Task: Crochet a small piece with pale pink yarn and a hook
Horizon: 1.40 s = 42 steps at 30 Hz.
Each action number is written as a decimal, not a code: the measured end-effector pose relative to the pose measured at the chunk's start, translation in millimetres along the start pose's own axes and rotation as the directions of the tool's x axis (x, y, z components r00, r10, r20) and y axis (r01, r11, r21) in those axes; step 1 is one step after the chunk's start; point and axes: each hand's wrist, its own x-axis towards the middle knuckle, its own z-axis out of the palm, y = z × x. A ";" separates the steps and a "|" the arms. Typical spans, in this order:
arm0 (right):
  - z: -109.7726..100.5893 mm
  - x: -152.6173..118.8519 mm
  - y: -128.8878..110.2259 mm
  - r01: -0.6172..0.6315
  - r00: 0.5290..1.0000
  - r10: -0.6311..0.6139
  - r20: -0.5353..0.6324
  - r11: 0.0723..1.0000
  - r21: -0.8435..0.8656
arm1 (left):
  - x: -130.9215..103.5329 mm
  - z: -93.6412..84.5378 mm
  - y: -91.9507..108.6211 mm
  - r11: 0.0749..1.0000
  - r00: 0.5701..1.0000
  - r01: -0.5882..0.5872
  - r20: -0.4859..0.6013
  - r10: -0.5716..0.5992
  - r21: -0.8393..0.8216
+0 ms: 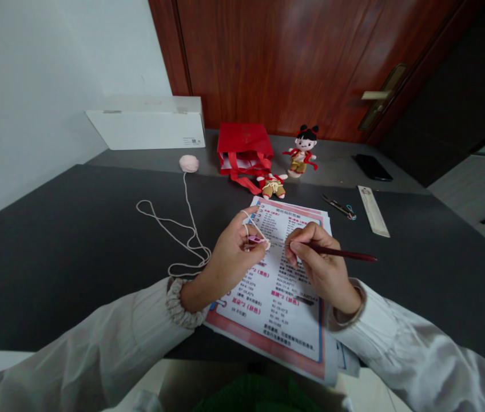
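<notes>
Trouble could have started with the pages on the dark worktop: a dragging wrist might have slid them. And the left hand, pinching the small pale piece beside a pink clip! Slack in the strand could have snagged under that forearm; a loose pinch might have dropped stitches. The right hand gripped the dark-red hook, tip near the piece. Far left, white box; far centre, red bag, doll; right, phone, snips. Only pages lay directly beneath the hands.
</notes>
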 end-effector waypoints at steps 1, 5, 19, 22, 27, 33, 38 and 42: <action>-0.5 -1.0 0.0 0.023 1.000 -0.023 -0.003 0.999 -0.035 | 0.1 -0.1 0.1 1.000 1.000 -0.001 0.001 0.001 0.009; -0.9 -5.8 -0.7 0.068 0.997 -0.071 -0.008 0.979 -0.190 | 0.1 -0.3 0.3 0.999 1.000 -0.006 0.006 0.006 0.031; 11.3 -17.6 -4.1 0.369 0.929 -0.304 0.213 0.703 -0.608 | -1.4 -0.9 -7.9 0.990 0.993 -0.074 -0.078 0.084 0.122; 14.6 -17.7 -5.0 0.393 0.918 -0.324 0.227 0.678 -0.620 | -2.4 -0.5 -9.0 0.975 0.987 -0.106 -0.100 0.127 0.193; 13.9 -17.1 2.2 0.455 0.890 -0.346 0.298 0.620 -0.640 | -5.0 2.0 -7.4 0.975 0.986 -0.103 -0.106 0.126 0.199; 0.9 -6.1 9.4 0.607 0.794 -0.369 0.482 0.460 -0.647 | -5.7 5.1 -4.1 1.000 0.999 -0.017 -0.038 0.017 0.013; -12.0 5.5 4.5 0.786 0.619 -0.371 0.693 0.294 -0.544 | -3.8 3.3 -2.5 0.959 0.986 0.160 0.094 -0.141 -0.234; -5.0 2.2 -1.6 0.806 0.554 -0.403 0.729 0.041 -0.590 | -2.7 2.6 -1.2 0.914 0.970 0.231 0.148 -0.191 -0.333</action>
